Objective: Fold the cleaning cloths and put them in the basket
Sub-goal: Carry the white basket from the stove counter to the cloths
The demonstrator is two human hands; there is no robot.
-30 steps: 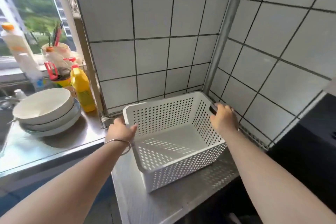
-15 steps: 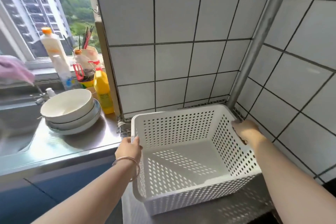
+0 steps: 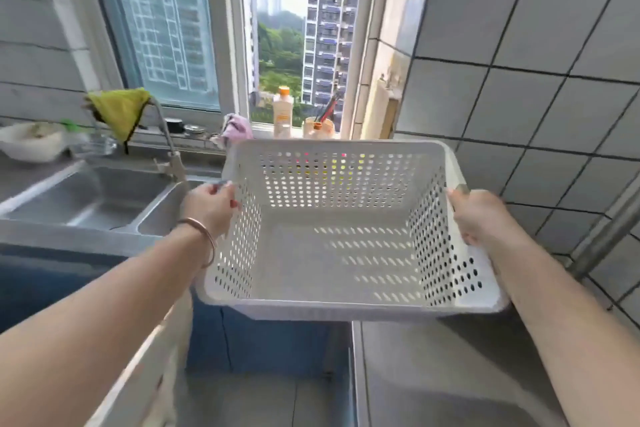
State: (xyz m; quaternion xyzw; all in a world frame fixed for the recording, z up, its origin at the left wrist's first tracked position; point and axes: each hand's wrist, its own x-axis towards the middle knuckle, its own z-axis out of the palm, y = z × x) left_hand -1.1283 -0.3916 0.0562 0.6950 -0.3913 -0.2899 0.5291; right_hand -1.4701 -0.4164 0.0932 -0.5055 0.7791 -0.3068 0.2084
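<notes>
An empty white perforated plastic basket (image 3: 332, 163) hangs in the air in front of me, above the gap between two counters. My left hand (image 3: 209, 206) grips its left rim and my right hand (image 3: 479, 215) grips its right rim. A yellow-green cleaning cloth (image 3: 117, 113) is draped over the tap at the left. A pink cloth (image 3: 237, 126) lies bunched on the window sill behind the basket's far edge.
A steel double sink (image 3: 93, 198) lies at the left, with a white bowl (image 3: 29, 142) beyond it. A bottle (image 3: 283, 113) and a utensil cup (image 3: 318, 126) stand on the sill. A steel counter (image 3: 433, 374) is at the lower right, below tiled walls.
Both hands have lifted the basket off the right counter and swung it left toward the window and sink. The view turned left, bringing the sink, tap and cloths into sight.
</notes>
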